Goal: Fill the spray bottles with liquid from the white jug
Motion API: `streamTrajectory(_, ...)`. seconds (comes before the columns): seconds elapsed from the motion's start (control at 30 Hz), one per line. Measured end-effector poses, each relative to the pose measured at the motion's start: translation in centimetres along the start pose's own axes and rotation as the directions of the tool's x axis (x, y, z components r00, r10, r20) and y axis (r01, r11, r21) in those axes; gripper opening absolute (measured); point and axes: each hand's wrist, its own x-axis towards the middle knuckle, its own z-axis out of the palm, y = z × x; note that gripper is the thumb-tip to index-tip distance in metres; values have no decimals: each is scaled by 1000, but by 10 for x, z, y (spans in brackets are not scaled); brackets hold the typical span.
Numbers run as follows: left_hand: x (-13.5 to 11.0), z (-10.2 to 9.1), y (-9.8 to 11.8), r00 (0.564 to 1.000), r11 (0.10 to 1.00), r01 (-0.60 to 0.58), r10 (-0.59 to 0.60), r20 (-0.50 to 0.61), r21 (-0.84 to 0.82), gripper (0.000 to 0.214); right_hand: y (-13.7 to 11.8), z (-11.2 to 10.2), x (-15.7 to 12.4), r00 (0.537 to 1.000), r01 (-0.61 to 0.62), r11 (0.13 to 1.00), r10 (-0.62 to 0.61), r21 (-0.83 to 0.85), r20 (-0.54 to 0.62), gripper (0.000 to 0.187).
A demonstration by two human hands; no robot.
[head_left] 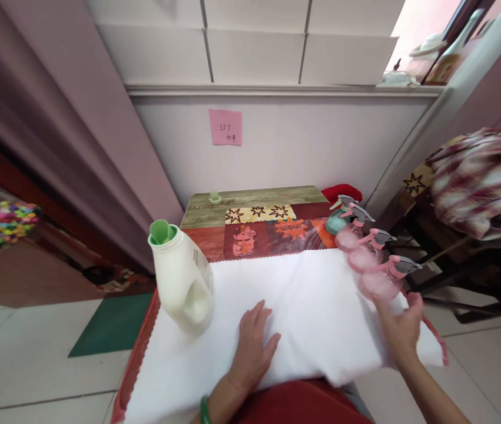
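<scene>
A white cloth (312,300) lies spread over the small table (254,203). My left hand (252,347) rests flat on the cloth near its front edge, fingers together and stretched out, holding nothing. My right hand (400,330) is at the cloth's right edge with fingers spread, its fingertips close to the nearest pink spray bottle (385,280). A white detergent jug (183,277) with an open green spout stands on the cloth's left corner.
Several spray bottles (358,235) line the table's right side, pink ones and a teal one. A green cap (215,197) sits at the table's far edge. A pink note (225,127) hangs on the wall. A plaid fabric pile (480,176) lies on furniture at right.
</scene>
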Motion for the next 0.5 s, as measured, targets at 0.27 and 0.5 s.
streamTrajectory(0.27, 71, -13, -40, 982, 927, 179, -188, -6, 329, 74, -26, 18, -37, 636, 651, 752, -615, 104, 466, 64)
streamTrajectory(0.5, 91, -13, -54, 946, 884, 295, -323, 16, 362, 79, -23, 98, -3, 557, 697, 698, -380, -166, 739, 79)
